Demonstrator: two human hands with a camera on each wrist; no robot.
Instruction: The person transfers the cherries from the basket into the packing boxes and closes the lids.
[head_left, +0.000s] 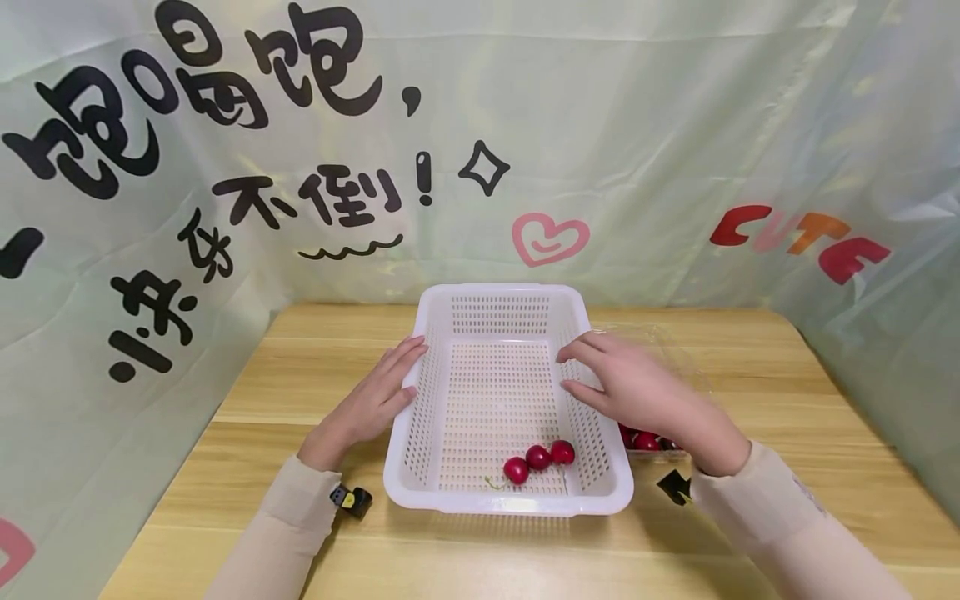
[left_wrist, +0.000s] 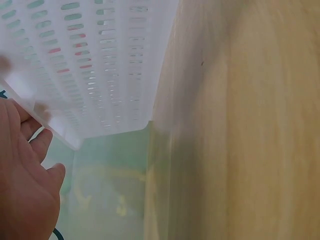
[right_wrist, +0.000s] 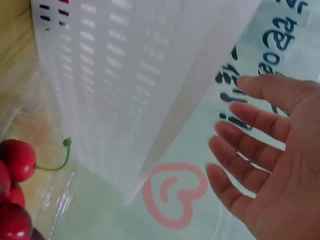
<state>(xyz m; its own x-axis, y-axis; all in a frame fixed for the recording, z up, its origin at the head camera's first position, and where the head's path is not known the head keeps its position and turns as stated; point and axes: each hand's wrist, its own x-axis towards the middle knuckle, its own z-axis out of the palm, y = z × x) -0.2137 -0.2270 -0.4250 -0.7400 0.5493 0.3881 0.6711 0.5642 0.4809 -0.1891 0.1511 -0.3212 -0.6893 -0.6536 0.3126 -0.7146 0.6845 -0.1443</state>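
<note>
A white perforated plastic basket (head_left: 510, 503) stands on the wooden table in the head view. Inside, near its front right corner, lie three red cherries (head_left: 538, 457), the leftmost with a green stem. My left hand (head_left: 371, 400) rests its extended fingers on the left rim; the left wrist view shows the fingertips at the edge. Over the right rim hovers my right hand (head_left: 637, 387), its fingers loosely bent and spread, and the right wrist view shows nothing between them. Beneath it, a clear plastic box (head_left: 675, 343) holds more cherries (right_wrist: 17, 160), partly hidden by hand and basket.
Bare wooden tabletop (head_left: 780, 400) extends to both sides and in front of the basket. A pale fabric backdrop (head_left: 645, 167) with printed lettering encloses the back and sides. Small black wrist devices (head_left: 351, 502) sit by both sleeves.
</note>
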